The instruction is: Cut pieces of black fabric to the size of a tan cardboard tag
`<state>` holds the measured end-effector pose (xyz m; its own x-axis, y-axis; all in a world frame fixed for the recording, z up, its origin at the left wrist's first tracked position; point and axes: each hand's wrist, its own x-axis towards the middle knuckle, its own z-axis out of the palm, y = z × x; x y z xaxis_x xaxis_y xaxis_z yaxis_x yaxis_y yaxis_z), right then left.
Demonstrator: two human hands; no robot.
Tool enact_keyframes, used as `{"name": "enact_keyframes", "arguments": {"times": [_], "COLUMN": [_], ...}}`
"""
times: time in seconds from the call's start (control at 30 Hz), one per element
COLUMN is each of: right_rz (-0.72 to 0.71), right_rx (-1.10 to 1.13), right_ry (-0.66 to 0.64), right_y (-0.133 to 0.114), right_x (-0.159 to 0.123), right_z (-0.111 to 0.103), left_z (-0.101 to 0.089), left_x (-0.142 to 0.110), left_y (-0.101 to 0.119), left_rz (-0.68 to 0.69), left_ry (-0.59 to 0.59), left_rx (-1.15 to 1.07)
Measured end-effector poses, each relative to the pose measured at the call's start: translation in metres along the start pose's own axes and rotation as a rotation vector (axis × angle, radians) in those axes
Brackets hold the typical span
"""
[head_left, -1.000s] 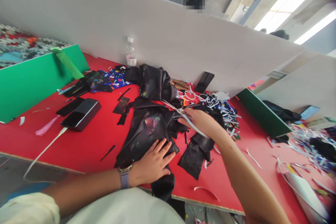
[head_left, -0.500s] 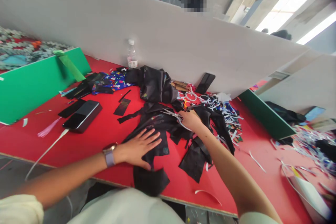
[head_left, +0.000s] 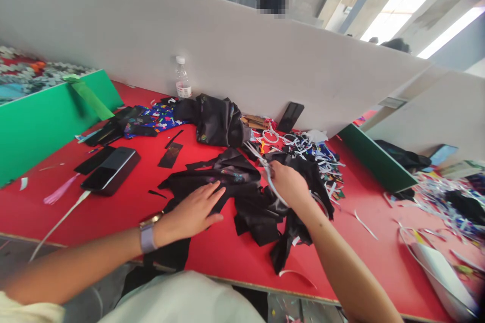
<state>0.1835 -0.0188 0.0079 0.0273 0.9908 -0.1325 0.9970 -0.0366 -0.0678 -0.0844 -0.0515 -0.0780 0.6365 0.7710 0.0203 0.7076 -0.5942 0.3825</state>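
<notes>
My right hand is closed round the handles of a pair of scissors, whose blades point away to the upper left. Black fabric pieces lie under and around that hand. Flat on the dark printed cloth rests my left hand, its fingers stretched out and holding nothing. A watch sits on that wrist. Part of the cloth is hidden under the left hand, and another black piece hangs at the table's front edge below it.
On the red table, a phone on a dark box lies at left with a white cable. Behind stand a bottle and a folded black bundle. Scraps pile at right. Green boards flank both sides; a grey partition runs behind.
My left hand has moved slightly left, and the cloth beneath it has shifted and bunched. The right hand has come nearer with the scissors, and the black pieces beside it have moved.
</notes>
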Motion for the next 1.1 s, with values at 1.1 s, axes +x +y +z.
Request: {"name": "enact_keyframes", "arguments": {"times": [1.1], "right_rz": [-0.159], "right_rx": [-0.084], "right_ry": [-0.012], "right_y": [-0.035], "right_x": [0.084], "right_z": [0.047], "left_z": [0.025], "left_x": [0.01], "left_y": [-0.01], "left_rz": [0.153], "left_ry": [-0.094], "left_rx": [0.175]}}
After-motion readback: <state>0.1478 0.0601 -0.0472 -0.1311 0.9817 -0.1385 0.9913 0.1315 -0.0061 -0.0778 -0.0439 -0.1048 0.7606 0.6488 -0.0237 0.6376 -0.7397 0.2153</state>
